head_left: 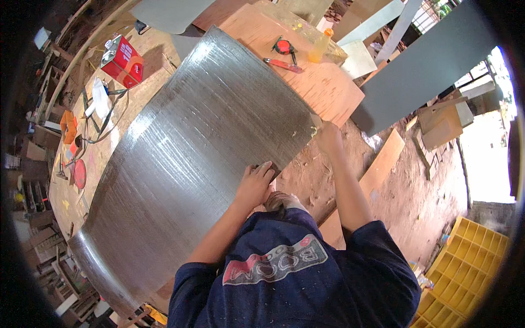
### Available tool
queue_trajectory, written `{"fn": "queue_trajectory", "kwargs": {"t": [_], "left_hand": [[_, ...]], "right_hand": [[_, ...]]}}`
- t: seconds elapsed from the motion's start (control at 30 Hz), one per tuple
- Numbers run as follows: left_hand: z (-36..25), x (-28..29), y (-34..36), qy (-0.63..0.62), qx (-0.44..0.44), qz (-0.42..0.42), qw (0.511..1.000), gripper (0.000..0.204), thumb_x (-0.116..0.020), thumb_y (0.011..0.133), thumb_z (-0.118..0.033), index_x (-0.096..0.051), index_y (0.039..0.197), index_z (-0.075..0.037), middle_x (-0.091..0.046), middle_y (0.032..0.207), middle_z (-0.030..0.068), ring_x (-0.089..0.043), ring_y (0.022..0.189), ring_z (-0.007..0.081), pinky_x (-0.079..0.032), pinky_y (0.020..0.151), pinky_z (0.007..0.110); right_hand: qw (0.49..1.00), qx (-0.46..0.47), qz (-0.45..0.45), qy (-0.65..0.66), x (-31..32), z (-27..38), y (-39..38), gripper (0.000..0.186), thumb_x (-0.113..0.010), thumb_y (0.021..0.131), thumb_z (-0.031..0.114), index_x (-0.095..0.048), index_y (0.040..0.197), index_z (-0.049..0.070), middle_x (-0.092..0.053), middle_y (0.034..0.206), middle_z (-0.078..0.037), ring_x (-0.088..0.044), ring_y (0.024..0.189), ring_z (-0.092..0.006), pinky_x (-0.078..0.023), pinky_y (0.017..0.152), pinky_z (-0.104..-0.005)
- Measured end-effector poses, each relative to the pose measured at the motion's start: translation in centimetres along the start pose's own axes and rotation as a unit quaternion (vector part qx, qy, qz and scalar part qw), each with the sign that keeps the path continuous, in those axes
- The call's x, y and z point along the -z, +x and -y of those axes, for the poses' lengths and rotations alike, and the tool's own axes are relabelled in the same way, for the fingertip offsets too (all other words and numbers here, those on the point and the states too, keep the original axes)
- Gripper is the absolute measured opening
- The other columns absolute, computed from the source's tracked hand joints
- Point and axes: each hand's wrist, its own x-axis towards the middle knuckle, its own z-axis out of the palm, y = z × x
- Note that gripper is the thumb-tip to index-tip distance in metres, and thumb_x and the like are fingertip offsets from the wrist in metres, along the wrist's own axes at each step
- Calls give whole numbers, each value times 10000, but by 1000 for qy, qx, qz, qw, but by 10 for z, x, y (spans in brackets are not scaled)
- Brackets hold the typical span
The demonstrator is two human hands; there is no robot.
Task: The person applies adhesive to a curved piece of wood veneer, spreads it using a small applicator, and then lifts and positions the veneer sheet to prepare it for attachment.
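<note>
Red tin (124, 64) sits upper L, gray panel (421, 68) upper R, & yellow compartmented rack (445, 247) lower R.

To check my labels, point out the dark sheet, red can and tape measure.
Dark sheet (183, 131), head view: middle of its face.
Red can (122, 63), head view: its body.
Tape measure (283, 47), head view: red case.

Reddish earthen floor (404, 205), yellow compartmented rack (466, 269) — bright opening (490, 158) at right.

Ahead of the left fingers (266, 168), a hand could sweep across the dark glossy sheet (180, 126); beyond the right fingers (324, 130), a tape measure (283, 46), red utility knife (281, 64) and orange-capped bottle (319, 48) obstruct.
</note>
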Motion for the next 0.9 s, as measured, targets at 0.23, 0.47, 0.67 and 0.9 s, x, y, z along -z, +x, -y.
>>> {"fn": "queue_trajectory", "kwargs": {"t": [0.23, 0.47, 0.67, 0.9], "left_hand": [[10, 5, -11, -99, -31, -17, 994, 494, -742, 815, -181, -610, 1278, -71, -504, 1500, 167, -537, 1320, 330, -415, 1088, 503], [24, 25, -41, -129, -82, -117, 981, 350, -748, 810, -131, -657, 1145, -84, -607, 1329, 133, -586, 1191, 363, -466, 1020, 457], [37, 46, -135, -113, 30, -76, 990, 285, -782, 818, -179, -661, 1057, -83, -646, 1136, 132, -615, 1043, 375, -466, 942, 489], [33, 49, -224, -32, 97, -32, 994, 368, -797, 810, -274, -679, 1091, -67, -657, 1124, 105, -606, 1099, 329, -416, 1020, 483]], "right_hand": [[997, 32, 37, -51, -22, 27, -30, 261, -557, 898, 153, -706, 1028, -18, -718, 1067, -261, -690, 1021, -434, -551, 892, -531], [988, 130, 62, -58, -53, 88, -114, 187, -607, 827, 135, -727, 903, 13, -714, 958, -220, -697, 938, -411, -557, 868, -510], [974, 185, 106, -72, -87, 145, -213, 182, -626, 794, 118, -723, 878, -10, -707, 1000, -218, -690, 977, -385, -566, 862, -481], [965, 234, 118, 32, -95, 168, -254, 293, -597, 864, 98, -695, 1095, -53, -691, 1029, -225, -664, 1004, -388, -534, 908, -485]]}}
